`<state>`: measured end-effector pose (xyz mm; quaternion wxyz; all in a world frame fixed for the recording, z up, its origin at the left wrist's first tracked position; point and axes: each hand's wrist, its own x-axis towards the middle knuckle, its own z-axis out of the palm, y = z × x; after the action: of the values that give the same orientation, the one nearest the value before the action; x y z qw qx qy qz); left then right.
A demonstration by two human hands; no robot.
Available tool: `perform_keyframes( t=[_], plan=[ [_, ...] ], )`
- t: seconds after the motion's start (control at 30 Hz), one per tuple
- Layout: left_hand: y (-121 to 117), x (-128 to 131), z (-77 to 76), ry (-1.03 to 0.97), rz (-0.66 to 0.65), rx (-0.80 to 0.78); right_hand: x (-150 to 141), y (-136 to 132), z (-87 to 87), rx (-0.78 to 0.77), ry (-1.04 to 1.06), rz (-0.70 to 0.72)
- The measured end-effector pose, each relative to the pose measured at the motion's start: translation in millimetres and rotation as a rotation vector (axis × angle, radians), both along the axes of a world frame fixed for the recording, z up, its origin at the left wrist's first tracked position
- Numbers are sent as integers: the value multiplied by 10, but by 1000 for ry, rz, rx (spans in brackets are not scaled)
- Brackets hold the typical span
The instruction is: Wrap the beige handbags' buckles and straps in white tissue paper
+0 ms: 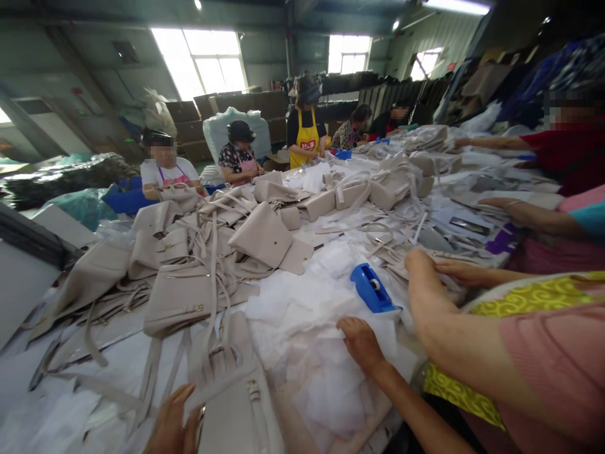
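Note:
A beige backpack (pixel 231 410) with straps and a small buckle lies in front of me. My left hand (pixel 172 419) is at its left edge, thumb and fingers apart, by a metal zip or trim. To the right, my right hand (pixel 362 347) reaches over a loose pile of thin white sheets (pixel 331 384). Its bent fingers close on the edge of a sheet at the top of the pile. Just beyond that hand stands a blue tape dispenser (pixel 371 289) with a roll in it.
Many beige bags (pixel 179 296) with tangled straps are heaped on the left and middle of the long table. A co-worker's arm (pixel 439 315) in a pink sleeve reaches in close on my right. Several other people work around the table. Boxes (pixel 184 120) stand behind.

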<state>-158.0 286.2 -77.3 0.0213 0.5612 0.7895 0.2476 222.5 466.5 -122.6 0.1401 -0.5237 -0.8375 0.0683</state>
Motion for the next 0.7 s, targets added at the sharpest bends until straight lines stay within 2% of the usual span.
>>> perform_keyframes(
  t=[0.1,0.17,0.23,0.3,0.33,0.4,0.47,0.5,0.57,0.63,0.7],
  plan=[
    [392,869,-25,-35,-221,-64,-1,280,-153,22,3,-22],
    [590,1536,-125,-71,-333,-156,-13,390,-250,35,1,-34],
    [687,2109,-343,-37,-370,-324,-23,430,-306,52,3,-45],
    [693,2502,-673,50,-373,-521,-8,413,-288,74,7,-53],
    [676,2624,-857,105,-390,-605,15,389,-245,93,13,-56],
    [632,2743,-1196,179,-452,-672,107,310,-110,141,37,-54],
    [612,2754,-1415,213,-475,-685,268,180,36,174,79,-53],
    [619,2742,-1467,222,-470,-684,373,88,84,178,107,-71],
    [666,2714,-1471,238,-440,-685,620,-158,86,174,168,-179],
    [742,2698,-1399,242,-426,-704,889,-462,-59,161,203,-337],
    [826,2690,-1322,227,-437,-725,1141,-751,-311,111,167,-427]
  ],
)
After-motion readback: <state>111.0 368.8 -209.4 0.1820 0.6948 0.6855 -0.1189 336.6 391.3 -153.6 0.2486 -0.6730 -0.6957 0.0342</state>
